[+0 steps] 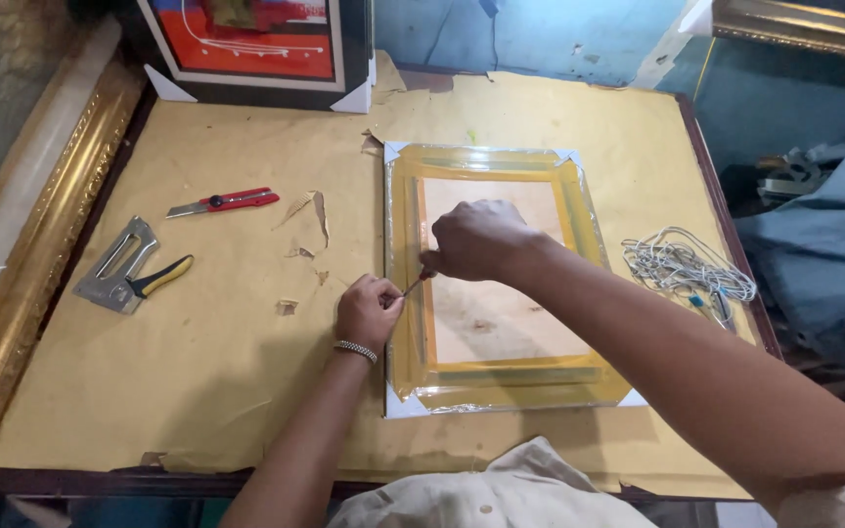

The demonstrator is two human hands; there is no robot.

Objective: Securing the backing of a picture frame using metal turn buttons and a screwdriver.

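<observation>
Plastic-wrapped gold picture frame (497,277), lying face down near the worktop's (198,391) right edge.
Judged rigid but scuffable, best gripped by its side rails; left hand (368,311) is pinched on a thin tool (415,285), right hand (478,240) pressed closed beside it.

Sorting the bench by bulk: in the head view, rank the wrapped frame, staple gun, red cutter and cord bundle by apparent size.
1. Wrapped frame, far the largest.
2. Cord bundle.
3. Staple gun and red cutter look about equal in length, so I won't rank them; the gun is bulkier.
</observation>
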